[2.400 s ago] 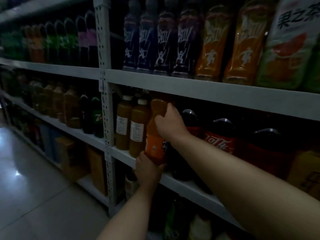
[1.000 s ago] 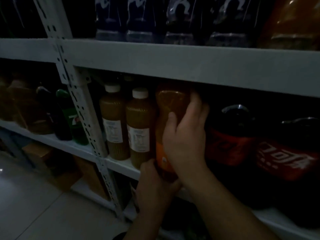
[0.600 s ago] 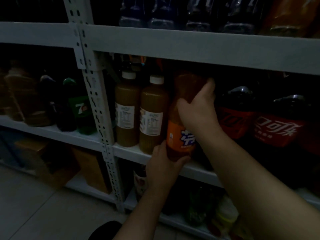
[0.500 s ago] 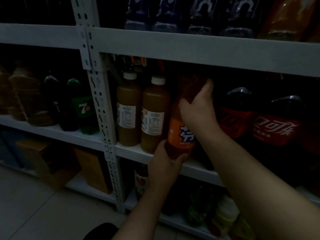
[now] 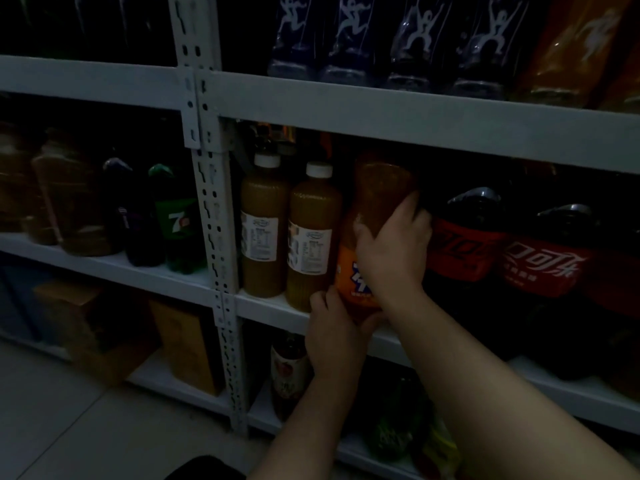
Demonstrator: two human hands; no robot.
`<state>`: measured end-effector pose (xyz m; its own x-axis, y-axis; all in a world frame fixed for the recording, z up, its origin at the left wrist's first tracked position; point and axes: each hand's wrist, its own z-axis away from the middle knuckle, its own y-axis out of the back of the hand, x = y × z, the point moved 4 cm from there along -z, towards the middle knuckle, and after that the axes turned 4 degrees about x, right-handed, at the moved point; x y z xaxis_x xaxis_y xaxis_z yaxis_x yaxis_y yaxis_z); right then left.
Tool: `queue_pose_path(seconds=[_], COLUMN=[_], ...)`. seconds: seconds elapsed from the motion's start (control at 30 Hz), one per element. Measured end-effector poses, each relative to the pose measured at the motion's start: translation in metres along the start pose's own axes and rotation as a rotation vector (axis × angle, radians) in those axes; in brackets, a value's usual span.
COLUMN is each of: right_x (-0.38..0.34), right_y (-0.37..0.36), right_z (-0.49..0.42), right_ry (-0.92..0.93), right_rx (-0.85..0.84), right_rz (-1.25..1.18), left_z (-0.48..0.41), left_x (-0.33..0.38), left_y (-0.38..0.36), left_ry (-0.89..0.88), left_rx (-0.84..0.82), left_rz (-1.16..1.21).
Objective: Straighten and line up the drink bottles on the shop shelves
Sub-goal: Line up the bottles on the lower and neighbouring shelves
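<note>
Both hands grip the orange bottle (image 5: 375, 216) — right hand (image 5: 393, 251) high, left hand (image 5: 334, 332) seemingly under its base; tipping leftward could topple the juice bottle (image 5: 311, 233).

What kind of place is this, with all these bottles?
Most likely a small shop's drinks aisle: metal shelves carry rows of soft drinks, such as cola bottles and juice bottles, and both hands are on an orange soda bottle.

Both forearms (image 5: 485, 393) bare to the frame edge, no sleeves visible
</note>
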<state>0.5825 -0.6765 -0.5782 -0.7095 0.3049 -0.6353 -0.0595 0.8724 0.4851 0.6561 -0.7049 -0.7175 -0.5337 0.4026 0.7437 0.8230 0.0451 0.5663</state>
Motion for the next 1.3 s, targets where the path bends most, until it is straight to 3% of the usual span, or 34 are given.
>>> queue_pose_path(seconds=[0.33,0.57,0.73,0.83,0.93,1.07,1.2,1.3], right_x=[0.013,0.026,0.001,-0.022,-0.051,-0.085,-0.103,-0.111], right_y=[0.028,0.055,0.063,0.055,0.037,0.006,-0.019,-0.027], right_z=[0.008,-0.005,-0.01,-0.012,-0.016,-0.021,-0.03,-0.037], right_ry=[0.048,-0.022,0.256,0.435,0.569,0.562,0.47,0.505], right_rx=[-0.042,-0.058,-0.13,-0.188,-0.252,-0.366,-0.437,-0.498], right_rz=[-0.159,-0.494,-0.368,-0.238,-0.081,0.009,0.263,0.431], left_z=[0.006,0.006,0.004,0.012,0.009,0.006,0.004,0.001], left_x=[-0.009,-0.015,-0.018,-0.009,0.0,0.007,0.008,0.01], left_y=[-0.009,-0.013,-0.015,-0.009,-0.007,-0.019,-0.026,-0.028], left_ry=[-0.099,-0.138,-0.135,-0.163,-0.062,0.026,0.062,0.092], left_rx=[-0.01,0.01,-0.001,0.092,0.114,0.032,0.045,0.053], left_rz=[0.062,-0.028,-0.015,0.025,0.072,0.022,-0.045,-0.047])
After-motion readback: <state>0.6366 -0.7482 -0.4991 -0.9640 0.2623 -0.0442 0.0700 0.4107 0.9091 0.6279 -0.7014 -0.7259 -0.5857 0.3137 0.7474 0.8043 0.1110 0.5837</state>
